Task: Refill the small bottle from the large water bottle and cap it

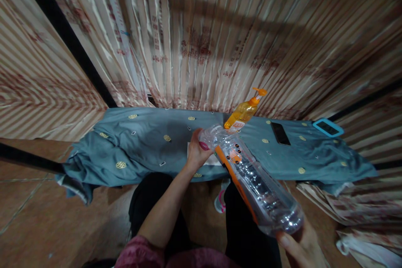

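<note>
A large clear plastic bottle (260, 188) with an orange label strip lies slanted across the front of me, held in both hands. My left hand (197, 153) is closed around its narrower end, where a bit of pink shows by the fingers. At the broad end, my right hand (300, 243) grips with the thumb on the plastic; its other fingers are mostly hidden behind the bottle. Just beyond the clear bottle stands a yellow pump bottle (243, 113) with an orange pump head. Partly covered by my left hand and the bottle is a white sheet (213, 160).
A blue-green patterned cloth (150, 146) covers the low bench. On its right side lie a dark phone (280, 133) and a blue-framed device (328, 127). Pleated curtains (201, 42) hang behind and beside it, with dark poles (69, 42) at the sides.
</note>
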The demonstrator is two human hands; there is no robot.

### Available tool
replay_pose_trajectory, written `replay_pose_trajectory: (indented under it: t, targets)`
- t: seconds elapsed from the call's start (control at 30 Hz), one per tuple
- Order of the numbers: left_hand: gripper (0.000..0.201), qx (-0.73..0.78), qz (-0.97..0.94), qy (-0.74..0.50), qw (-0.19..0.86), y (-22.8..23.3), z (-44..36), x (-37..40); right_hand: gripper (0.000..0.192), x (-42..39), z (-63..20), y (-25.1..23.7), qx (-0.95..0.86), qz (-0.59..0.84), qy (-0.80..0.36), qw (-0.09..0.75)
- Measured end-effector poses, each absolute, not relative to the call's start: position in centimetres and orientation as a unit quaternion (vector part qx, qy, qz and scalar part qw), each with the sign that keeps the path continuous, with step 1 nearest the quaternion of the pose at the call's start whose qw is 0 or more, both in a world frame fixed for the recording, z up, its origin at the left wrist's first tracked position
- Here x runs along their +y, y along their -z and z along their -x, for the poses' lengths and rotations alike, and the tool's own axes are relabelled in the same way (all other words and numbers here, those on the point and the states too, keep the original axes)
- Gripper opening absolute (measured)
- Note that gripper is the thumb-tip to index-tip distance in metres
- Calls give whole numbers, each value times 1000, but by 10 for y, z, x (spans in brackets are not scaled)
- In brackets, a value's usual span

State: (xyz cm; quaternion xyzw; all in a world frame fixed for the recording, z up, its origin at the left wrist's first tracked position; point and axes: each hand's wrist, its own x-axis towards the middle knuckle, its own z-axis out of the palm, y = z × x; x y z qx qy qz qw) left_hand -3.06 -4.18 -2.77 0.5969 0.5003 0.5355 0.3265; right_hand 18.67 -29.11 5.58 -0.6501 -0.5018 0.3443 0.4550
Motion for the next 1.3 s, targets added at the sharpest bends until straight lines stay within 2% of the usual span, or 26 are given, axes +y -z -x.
replay_pose_trajectory:
  t: [0.2, 0.8, 0.97, 1.3]
  targets:
    - [85, 496, -595, -539, 331, 29, 31, -41, 63, -289, -188, -55, -511, 645, -347, 449]
    - [87, 491, -593, -542, 336, 31, 30, -41, 69, -290, -178, -64, -482, 681, -334, 440]
    - [88, 495, -593, -543, 331, 32, 29, -40, 73, -287, -172, -67, -477, 685, -294, 466]
    - [87, 484, -591, -548, 340, 33, 30, -40, 74, -290, -174, -65, -458, 685, -317, 470]
